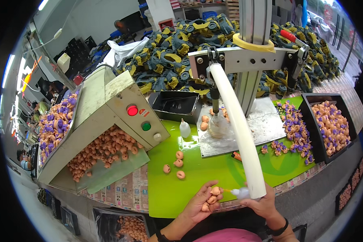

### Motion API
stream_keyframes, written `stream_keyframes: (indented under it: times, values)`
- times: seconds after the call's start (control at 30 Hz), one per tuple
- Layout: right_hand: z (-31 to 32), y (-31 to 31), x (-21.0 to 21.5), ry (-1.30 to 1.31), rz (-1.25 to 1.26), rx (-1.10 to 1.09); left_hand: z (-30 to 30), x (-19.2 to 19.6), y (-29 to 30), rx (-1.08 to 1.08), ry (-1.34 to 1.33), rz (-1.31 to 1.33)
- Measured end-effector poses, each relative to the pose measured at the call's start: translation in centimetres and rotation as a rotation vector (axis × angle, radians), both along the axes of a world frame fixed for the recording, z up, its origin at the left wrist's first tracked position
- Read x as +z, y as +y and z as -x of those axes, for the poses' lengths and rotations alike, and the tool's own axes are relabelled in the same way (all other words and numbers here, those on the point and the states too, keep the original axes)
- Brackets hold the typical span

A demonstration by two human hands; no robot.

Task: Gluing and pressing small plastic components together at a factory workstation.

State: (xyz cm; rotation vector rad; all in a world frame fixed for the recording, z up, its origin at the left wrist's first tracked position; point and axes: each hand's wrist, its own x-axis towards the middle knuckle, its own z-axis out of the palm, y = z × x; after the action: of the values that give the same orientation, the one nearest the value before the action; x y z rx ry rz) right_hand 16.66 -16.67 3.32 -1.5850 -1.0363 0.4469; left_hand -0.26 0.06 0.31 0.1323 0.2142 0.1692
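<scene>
My left hand (pixel 201 203) cups several small peach-coloured plastic parts (pixel 212 196) over the near edge of the green mat (pixel 197 169). My right hand (pixel 262 203) grips a small squeeze bottle (pixel 241 193) whose thin nozzle points left at the parts in my left hand. A long white press handle (pixel 240 133) slopes down in front of my right hand and hides part of it. Several loose peach parts (pixel 176 164) lie on the mat beyond my left hand.
A beige hopper machine (pixel 109 105) with a red and a green button spills peach parts at the left. A press column (pixel 252 60), a metal plate (pixel 266 121) and a small bottle (pixel 184 129) stand behind. A black bin (pixel 330 121) of peach-and-purple pieces is at the right; toy trucks (pixel 177 52) are piled behind.
</scene>
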Motion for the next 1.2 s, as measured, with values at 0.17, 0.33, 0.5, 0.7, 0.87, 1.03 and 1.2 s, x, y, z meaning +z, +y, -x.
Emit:
stream_keyframes:
  times: [0.17,0.33,0.5,0.7,0.87,1.03,1.2]
  values:
    - [1.0,-0.2,-0.4,0.196,-0.141,-0.231,-0.8,-0.4,-0.5,-0.004,0.252,-0.124]
    - [0.5,-0.1,-0.4,0.11,-0.234,-0.229,-0.8,-0.3,-0.6,-0.005,0.305,-0.18]
    - [0.7,0.4,0.6,-0.084,-0.174,-0.167,-0.7,-0.5,-0.5,-0.066,0.261,-0.182]
    - [1.0,0.6,0.4,-0.089,-0.185,-0.199,-0.9,-0.3,-0.7,-0.052,0.282,-0.204]
    - [1.0,0.5,-0.1,-0.068,-0.155,-0.196,-1.0,-0.2,-0.7,-0.052,0.316,-0.207]
    - [1.2,0.2,-0.6,-0.044,-0.128,-0.183,-0.6,-1.0,-0.4,-0.084,0.242,-0.209]
    - [1.1,0.1,-0.5,-0.057,-0.098,-0.189,-0.9,-0.4,-0.6,-0.073,0.302,-0.226]
